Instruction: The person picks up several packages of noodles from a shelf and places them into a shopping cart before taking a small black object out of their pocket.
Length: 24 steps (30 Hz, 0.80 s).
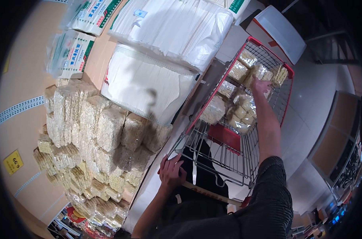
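Observation:
My right hand reaches into the shopping cart, its fingers closed on a clear-wrapped pack of dried noodles near the far end. Part of the grip is hidden by the hand itself. Around it in the basket lie several more noodle packs, among them a bag of round noodle cakes nearer to me. At the near left corner of the cart, my left hand is wrapped over the end of the cart handle.
Left of the cart, a shelf display holds stacked noodle packs and large white noodle bundles. Green-and-white printed packages sit farther back. A yellow price tag hangs at left. A white bin stands beyond the cart.

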Each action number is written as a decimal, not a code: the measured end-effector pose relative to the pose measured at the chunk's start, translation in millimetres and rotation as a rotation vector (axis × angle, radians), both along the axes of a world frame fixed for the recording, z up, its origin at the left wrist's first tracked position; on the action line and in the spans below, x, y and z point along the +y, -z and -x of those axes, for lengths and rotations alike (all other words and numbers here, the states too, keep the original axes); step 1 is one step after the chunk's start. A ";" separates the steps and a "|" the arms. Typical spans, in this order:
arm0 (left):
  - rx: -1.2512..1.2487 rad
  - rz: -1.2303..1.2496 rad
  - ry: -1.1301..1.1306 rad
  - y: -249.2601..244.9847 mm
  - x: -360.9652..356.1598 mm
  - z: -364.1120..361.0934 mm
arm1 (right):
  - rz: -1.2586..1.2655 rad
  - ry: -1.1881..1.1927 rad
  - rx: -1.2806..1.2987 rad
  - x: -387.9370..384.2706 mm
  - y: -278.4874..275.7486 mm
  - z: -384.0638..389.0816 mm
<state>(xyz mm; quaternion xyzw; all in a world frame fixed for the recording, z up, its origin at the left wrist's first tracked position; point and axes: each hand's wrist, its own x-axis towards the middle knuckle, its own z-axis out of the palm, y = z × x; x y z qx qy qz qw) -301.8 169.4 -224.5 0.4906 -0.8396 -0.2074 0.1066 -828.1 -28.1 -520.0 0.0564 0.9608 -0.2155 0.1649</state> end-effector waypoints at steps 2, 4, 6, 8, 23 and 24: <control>-0.008 -0.016 -0.004 1.0 3.0 -2.2 | -0.004 -0.020 -0.029 -2.0 2.0 -1.6; -0.011 -0.009 -0.005 2.7 1.0 -1.2 | -0.004 -0.061 -0.038 -2.8 20.9 2.1; -0.019 -0.007 0.007 -2.1 -0.4 -0.3 | -0.041 -0.048 -0.018 -3.6 36.1 -2.4; -0.027 0.004 0.018 -5.8 -1.0 1.8 | -0.002 -0.156 -0.008 6.7 27.8 -8.3; 0.051 0.027 0.198 -3.7 10.0 -14.6 | 0.252 -0.902 0.120 362.6 -259.5 -211.8; 0.064 0.015 0.209 -0.7 9.9 -14.4 | 0.169 -0.901 0.121 382.0 -251.7 -226.7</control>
